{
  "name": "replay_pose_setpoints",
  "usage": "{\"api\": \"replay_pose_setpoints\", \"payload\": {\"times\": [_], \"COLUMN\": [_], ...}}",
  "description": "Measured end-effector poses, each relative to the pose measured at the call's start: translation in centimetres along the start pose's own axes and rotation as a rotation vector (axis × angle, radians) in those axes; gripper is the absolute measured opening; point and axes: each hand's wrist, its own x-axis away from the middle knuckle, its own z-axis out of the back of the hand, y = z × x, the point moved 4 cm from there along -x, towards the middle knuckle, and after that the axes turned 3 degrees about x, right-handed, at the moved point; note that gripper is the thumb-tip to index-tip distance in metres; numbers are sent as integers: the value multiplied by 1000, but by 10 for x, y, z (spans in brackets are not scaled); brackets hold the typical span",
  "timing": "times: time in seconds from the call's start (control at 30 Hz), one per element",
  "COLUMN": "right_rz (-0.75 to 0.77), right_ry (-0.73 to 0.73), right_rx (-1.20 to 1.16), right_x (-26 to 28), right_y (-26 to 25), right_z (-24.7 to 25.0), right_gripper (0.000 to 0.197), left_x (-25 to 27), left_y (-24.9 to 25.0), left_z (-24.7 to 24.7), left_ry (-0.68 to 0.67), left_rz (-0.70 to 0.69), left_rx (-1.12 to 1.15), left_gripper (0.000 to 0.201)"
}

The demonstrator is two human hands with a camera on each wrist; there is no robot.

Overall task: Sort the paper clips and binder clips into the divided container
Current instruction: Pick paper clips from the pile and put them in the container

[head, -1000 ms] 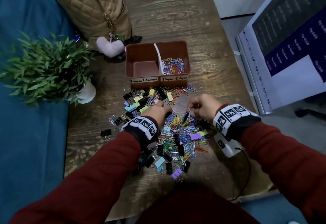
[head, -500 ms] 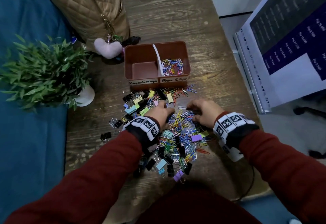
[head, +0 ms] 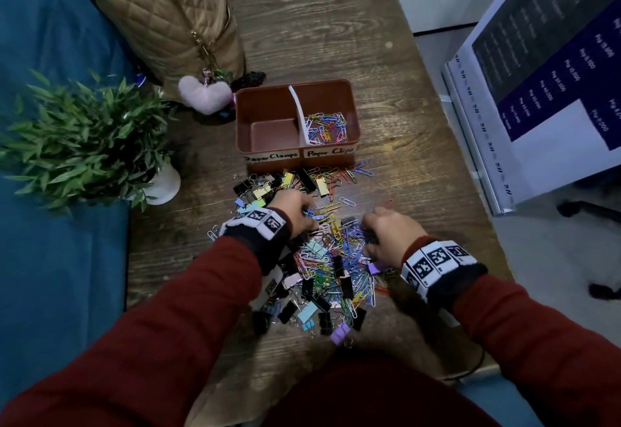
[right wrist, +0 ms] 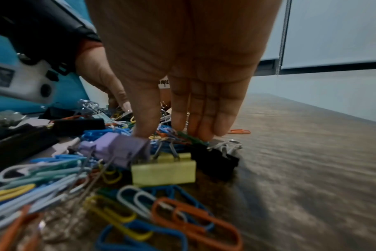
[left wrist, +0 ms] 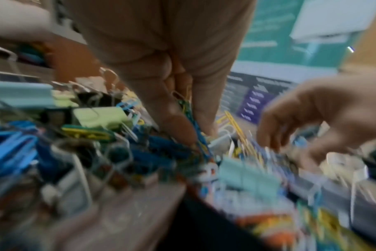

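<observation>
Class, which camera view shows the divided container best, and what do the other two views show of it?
The head view: the divided container appears whole, paper clips filling its right compartment. The right wrist view shows only a label scrap between the fingers; the left wrist view is too blurred to tell.

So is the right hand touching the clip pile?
Touching. The right wrist view shows the right hand's fingertips pressed onto the paper clips.

Office or shop: price banner [head: 551,83], wooden desk [head: 336,23], potted plant [head: 84,144]
</observation>
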Motion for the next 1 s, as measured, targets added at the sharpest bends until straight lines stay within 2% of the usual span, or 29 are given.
{"api": "replay_pose_setpoints", "payload": {"times": [0.2,0.37,0.6,0.8,0.9,1.0], "right_rz": [166,177,131,-70,-182,-213], "right_ry": [-49,1,18,87,81,41], "right_rx": [49,32,-35,-367,-749,-1078], "right_x": [-1,-8,-9,-3,-2,-1], "right_y": [-18,-31,-24,4,15,21], "right_z": [-7,-7,-11,-1,8,16], "right_gripper": [63,45,37,29,34,37], "left_x": [15,23,23,22,21,24], "left_y": [-3,-4,-6,-10,-13,-11], "left_z": [16,17,19,23,33,44], "left_ry": [-51,-92,-135,-97,-21,21], "left_rz": [31,42,-25,-31,-40,-60], "left_rx": [374,549,679,639,642,603], "left_gripper": [19,27,37,41,39,35]}}
